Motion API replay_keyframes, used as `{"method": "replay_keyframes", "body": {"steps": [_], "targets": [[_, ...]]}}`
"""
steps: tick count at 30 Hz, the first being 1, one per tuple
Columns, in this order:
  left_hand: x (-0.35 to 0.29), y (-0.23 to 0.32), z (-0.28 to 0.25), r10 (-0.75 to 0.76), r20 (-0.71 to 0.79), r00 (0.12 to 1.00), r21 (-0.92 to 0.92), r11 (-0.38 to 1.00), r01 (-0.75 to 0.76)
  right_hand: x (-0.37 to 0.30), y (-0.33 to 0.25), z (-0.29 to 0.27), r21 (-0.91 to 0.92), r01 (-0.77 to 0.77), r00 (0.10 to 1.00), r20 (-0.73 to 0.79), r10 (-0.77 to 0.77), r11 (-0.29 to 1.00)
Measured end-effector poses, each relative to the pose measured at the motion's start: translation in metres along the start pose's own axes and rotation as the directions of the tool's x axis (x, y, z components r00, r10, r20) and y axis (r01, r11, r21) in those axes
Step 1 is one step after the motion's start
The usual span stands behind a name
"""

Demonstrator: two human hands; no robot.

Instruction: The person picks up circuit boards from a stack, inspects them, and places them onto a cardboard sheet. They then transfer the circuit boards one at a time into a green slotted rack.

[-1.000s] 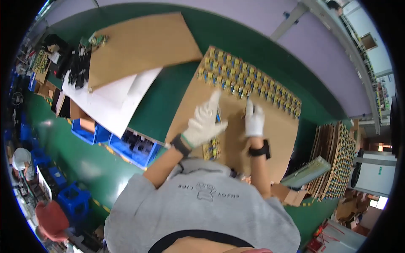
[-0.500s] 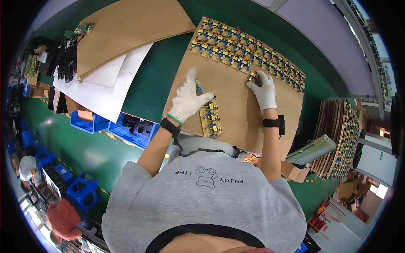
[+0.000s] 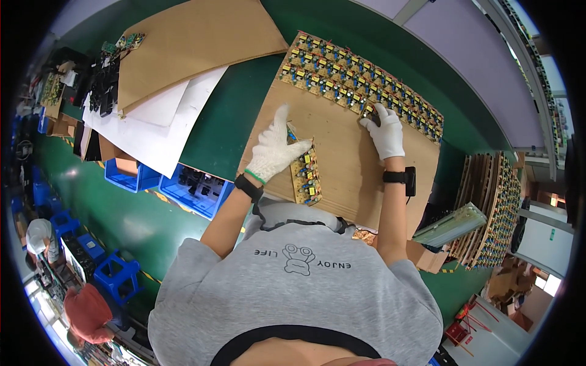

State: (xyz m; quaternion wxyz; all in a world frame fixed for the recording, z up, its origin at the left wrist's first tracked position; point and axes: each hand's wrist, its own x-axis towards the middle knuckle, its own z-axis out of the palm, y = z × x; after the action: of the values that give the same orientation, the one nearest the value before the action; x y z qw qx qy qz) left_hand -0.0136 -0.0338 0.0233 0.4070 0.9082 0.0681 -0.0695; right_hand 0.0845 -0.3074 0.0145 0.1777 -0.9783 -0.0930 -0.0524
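Small yellow-topped circuit board (image 3: 368, 112) held between slightly parted fingers of gloved right hand (image 3: 386, 133), beside populated board rows (image 3: 342, 64) on cardboard sheet (image 3: 342, 161), green bench (image 3: 210, 125) beneath. Circuit-board strip (image 3: 308, 177) partly covered by gloved left hand (image 3: 273, 149); thumb and forefinger spread, grip cannot be told.

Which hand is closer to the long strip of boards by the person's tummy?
Left. The left hand is at the strip's upper end; the right hand is farther up and off to the right, beside the rows of boards.
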Motion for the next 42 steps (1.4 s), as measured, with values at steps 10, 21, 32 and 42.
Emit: {"method": "replay_keyframes", "body": {"steps": [10,21,32,42], "targets": [[-0.001,0.005,-0.002,0.003,0.039,0.999,0.010,1.000,-0.003,0.004,-0.005,0.002,0.047,-0.032,0.999,-0.012,0.033,0.998],[0.006,0.082,0.033,0.650,0.140,0.747,0.353,0.672,-0.651,-0.025,0.000,-0.010,0.066,-0.021,0.947,-0.318,0.041,0.998],[-0.011,0.036,0.014,0.110,-0.032,0.993,0.407,0.909,-0.088,-0.067,-0.062,-0.015,0.119,-0.141,0.985,0.120,0.127,0.983],[-0.020,0.027,0.014,0.047,-0.032,0.998,0.371,0.928,-0.032,-0.038,0.017,-0.014,0.082,-0.247,0.968,-0.015,0.249,0.966]]}}
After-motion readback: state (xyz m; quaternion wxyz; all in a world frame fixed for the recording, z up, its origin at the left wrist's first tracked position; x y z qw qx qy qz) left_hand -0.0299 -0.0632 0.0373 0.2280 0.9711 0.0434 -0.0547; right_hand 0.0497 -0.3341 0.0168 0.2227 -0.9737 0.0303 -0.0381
